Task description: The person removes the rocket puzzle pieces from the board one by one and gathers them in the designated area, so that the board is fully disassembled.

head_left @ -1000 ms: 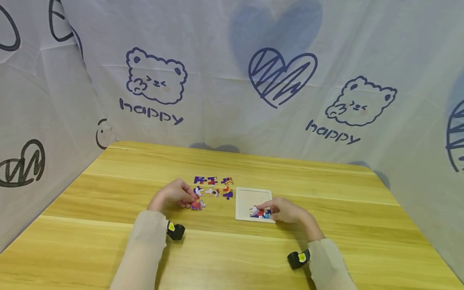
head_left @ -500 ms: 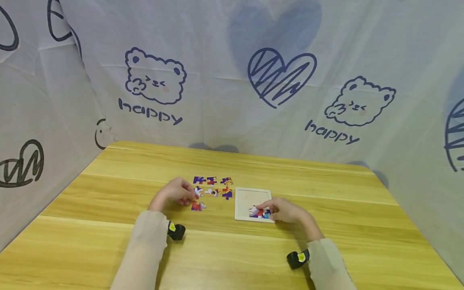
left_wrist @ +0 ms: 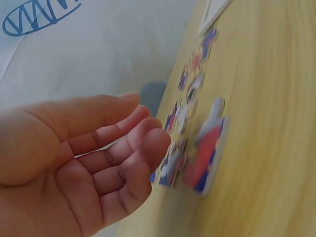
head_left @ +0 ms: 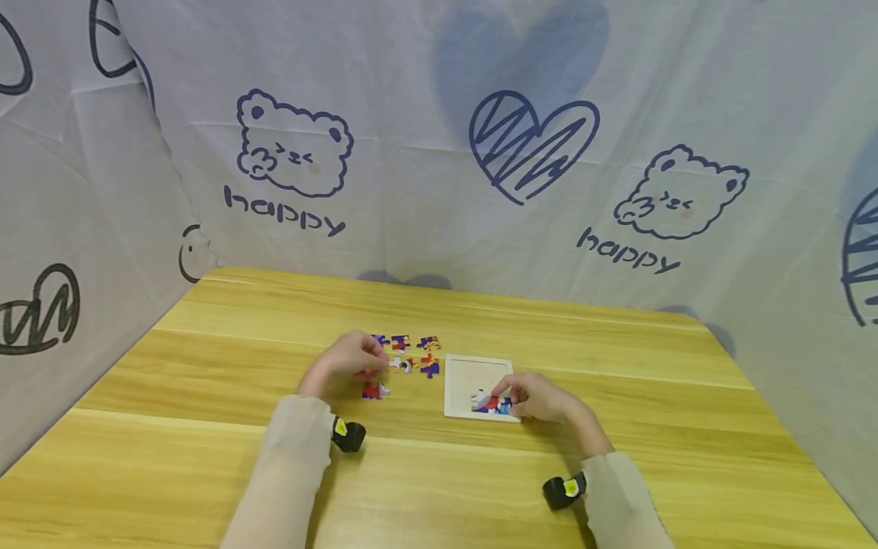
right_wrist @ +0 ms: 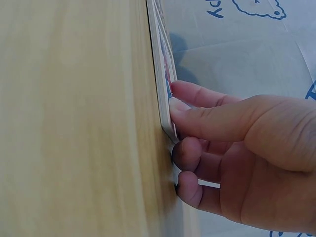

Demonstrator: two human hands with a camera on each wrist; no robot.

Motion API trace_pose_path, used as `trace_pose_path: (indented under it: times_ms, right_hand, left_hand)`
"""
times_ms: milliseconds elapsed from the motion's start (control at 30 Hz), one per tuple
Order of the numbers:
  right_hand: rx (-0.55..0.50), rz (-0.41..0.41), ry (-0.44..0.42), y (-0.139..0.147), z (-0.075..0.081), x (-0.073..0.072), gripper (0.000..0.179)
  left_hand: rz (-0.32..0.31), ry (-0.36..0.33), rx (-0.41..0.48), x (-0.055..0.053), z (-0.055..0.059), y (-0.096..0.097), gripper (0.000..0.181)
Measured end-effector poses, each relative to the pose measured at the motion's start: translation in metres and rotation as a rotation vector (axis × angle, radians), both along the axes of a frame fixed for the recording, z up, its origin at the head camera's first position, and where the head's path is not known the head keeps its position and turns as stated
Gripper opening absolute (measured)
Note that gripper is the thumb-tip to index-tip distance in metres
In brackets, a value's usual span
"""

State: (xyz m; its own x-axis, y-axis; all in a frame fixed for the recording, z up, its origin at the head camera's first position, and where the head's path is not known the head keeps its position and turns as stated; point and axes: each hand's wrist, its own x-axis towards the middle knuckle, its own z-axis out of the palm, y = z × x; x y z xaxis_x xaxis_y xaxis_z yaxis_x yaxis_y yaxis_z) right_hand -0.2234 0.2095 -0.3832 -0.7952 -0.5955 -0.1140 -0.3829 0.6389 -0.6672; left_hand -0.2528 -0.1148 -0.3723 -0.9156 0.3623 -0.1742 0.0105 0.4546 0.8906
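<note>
My left hand (head_left: 348, 357) hovers over the left part of a group of loose jigsaw pieces, hiding some of them. In the left wrist view its fingers are loosely curled with nothing between them. A red and purple jigsaw piece (left_wrist: 207, 160) lies close beside the fingertips, with several others beyond. The right hand (head_left: 542, 398) rests at the lower right corner of a white puzzle tray (head_left: 448, 389). Its index finger touches the assembled pieces (head_left: 482, 402) in the tray, and its thumb (right_wrist: 183, 112) presses at the corner.
Loose pieces (head_left: 430, 367) lie in rows left of the tray, on the wooden table (head_left: 439, 473). A white cloth (head_left: 411, 175) with blue drawings hangs behind the table's far edge. Each wrist wears a black camera (head_left: 350, 436).
My left hand drew back from the nearest red piece, then moved right and farther over the loose pieces. The right hand stays at the tray, its index finger slightly shifted.
</note>
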Motion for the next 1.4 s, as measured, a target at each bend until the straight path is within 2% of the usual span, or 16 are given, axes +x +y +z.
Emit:
trace_pose_path:
  times_ms: [267,400,533,700,933,1400]
  right_hand:
    - [-0.007,0.005,0.0,0.002,-0.003,-0.002,0.025]
    - [-0.009,0.005,-0.002,0.002,-0.003,-0.001,0.023]
    - [-0.013,-0.003,-0.011,0.001,-0.002,-0.001,0.022]
    - [-0.014,-0.002,-0.013,0.001,-0.002,-0.001,0.022]
    - [-0.009,-0.004,-0.013,0.001,-0.002,-0.001,0.021]
    - [-0.007,-0.011,-0.027,0.002,-0.002,-0.003,0.02]
  left_hand:
    - [-0.035,0.0,0.028,-0.004,-0.001,0.017,0.01]
    - [-0.051,0.004,0.012,-0.005,-0.001,0.027,0.01]
    - [-0.083,0.036,0.007,-0.005,0.001,0.038,0.01]
    - [-0.101,0.032,0.043,-0.006,-0.002,0.049,0.008]
    - [-0.169,0.039,0.027,-0.005,-0.003,0.064,0.009]
    - [-0.195,0.019,0.011,-0.002,-0.007,0.094,0.009]
